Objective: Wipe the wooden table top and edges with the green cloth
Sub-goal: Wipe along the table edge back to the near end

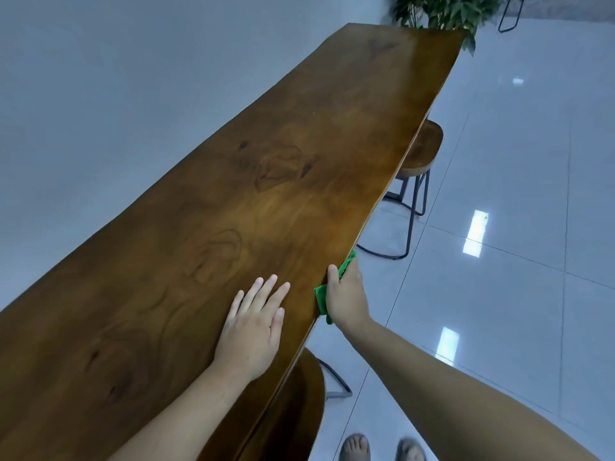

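A long wooden table top (253,207) runs from the lower left to the upper right, along a wall. My right hand (346,294) grips the green cloth (321,299) and presses it against the table's right edge, thumb on top of the wood, with the cloth wrapped over the edge. Part of the cloth shows above and below the hand. My left hand (254,324) lies flat on the table top, fingers spread, just left of the right hand, holding nothing.
A wooden stool (422,151) with black metal legs stands under the right edge farther along. Another wooden stool (299,404) sits near my feet (379,449). A green plant (442,11) stands beyond the far end. Glossy white floor tiles lie to the right.
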